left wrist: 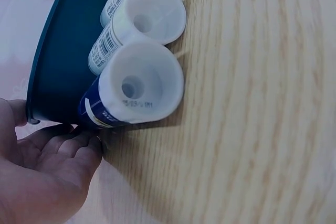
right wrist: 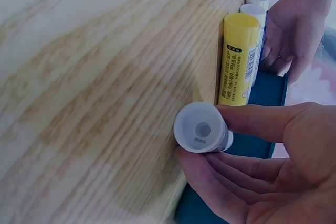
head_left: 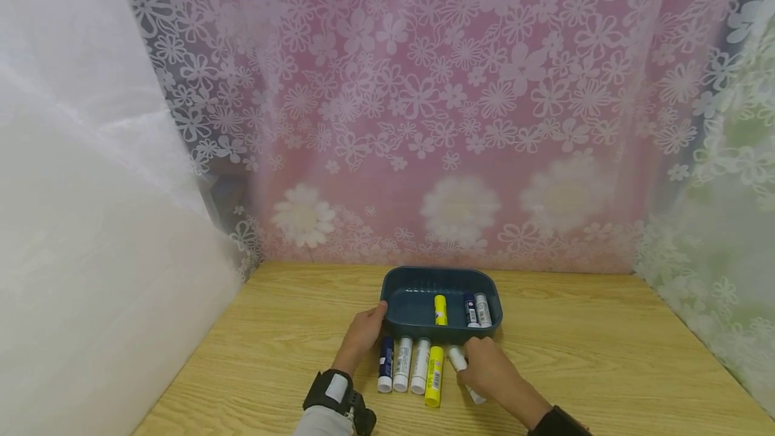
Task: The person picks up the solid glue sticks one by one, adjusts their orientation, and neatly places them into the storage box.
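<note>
My left hand (head_left: 362,334) grips the left end of a dark teal plastic bin (head_left: 418,330), thumb at its rim and fingers low against its side. In the right wrist view, my right hand (right wrist: 257,166) pinches a white glue stick (right wrist: 198,127) between thumb and fingers, its hollow base toward the camera. The glue stick lies slanted just before the bin's front right. Left of it, a row of glue sticks lies on the table: a dark blue one (head_left: 385,363), two white ones (head_left: 402,363) and a yellow one (head_left: 434,377).
Inside the bin are a yellow glue stick (head_left: 440,310), a dark blue one (head_left: 471,309) and a white one (head_left: 482,310) toward the right. The wooden table (head_left: 581,342) ends at a pink floral curtain (head_left: 387,120). Pale sheeting (head_left: 91,187) hangs at the left.
</note>
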`<state>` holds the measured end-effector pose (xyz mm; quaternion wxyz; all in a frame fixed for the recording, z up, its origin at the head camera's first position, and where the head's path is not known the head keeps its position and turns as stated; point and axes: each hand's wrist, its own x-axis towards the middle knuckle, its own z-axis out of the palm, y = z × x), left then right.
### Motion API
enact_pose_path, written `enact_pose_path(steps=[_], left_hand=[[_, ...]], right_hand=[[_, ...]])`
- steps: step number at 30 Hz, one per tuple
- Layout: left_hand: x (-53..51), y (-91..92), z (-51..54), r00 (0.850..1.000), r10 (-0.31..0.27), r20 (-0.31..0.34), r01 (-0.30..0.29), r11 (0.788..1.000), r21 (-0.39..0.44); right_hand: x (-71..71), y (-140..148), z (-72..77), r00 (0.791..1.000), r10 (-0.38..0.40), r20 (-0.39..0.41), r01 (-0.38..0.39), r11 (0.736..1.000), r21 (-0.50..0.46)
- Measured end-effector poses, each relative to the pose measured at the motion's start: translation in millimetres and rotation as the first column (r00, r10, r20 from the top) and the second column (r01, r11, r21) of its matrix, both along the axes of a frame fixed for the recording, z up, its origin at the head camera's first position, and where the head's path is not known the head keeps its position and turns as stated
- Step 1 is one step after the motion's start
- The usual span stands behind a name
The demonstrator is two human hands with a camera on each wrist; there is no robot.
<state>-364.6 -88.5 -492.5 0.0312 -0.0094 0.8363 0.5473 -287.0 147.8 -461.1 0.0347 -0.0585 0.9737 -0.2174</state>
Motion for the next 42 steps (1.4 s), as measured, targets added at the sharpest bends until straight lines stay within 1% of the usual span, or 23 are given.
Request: enact_pose_path(steps=[7,10,12,16,20,25,31,36,42], left_hand=[[0.0,-0.4,-0.4,1.0,-0.005,0.001,0.005,1.0,0.001],[-0.2,-0.8,-0.9,1.0,-0.004,0.002,0.004,1.0,0.002],[0.2,-0.9,-0.2,1.0,0.001,0.003,-0.001,1.0,0.005],[0.6,-1.0,0.6,1.0,0.01,0.011,-0.01,1.0,0.009],[-0.1,-1.6,-0.1,1.0,0.008,-0.002,-0.008,1.0,0.0],[-1.2,-2.8,-1.0,1.0,0.001,-0.011,-0.001,1.0,-0.002],[-0.9,-2.6,-1.4,1.0,-0.001,-0.015,0.001,1.0,-0.008],[-0.2,-2.1,-0.4,1.0,-0.002,-0.003,0.002,1.0,-0.012],[0.5,-1.8,0.5,1.0,-0.006,0.004,0.006,1.0,-0.01]], right_hand=[[1.0,1,2.5,1.0,-0.018,0.018,0.018,1.0,-0.016],[0.8,2,5.3,1.0,-0.02,0.001,0.02,0.999,-0.035],[0.7,2,7.8,0.999,-0.019,-0.028,0.018,0.999,-0.049],[2.7,1,15.3,0.997,-0.014,-0.079,0.009,0.998,-0.069],[4.1,0,22.4,0.994,0.005,-0.112,-0.013,0.997,-0.07],[4.4,-1,31.8,0.994,0.031,-0.107,-0.038,0.998,-0.057],[6.3,-1,42.9,0.991,0.051,-0.124,-0.063,0.994,-0.088],[4.1,2,53.2,0.991,0.034,-0.13,-0.046,0.995,-0.084],[-2.8,5,64.5,0.984,0.022,-0.175,-0.035,0.997,-0.072]])
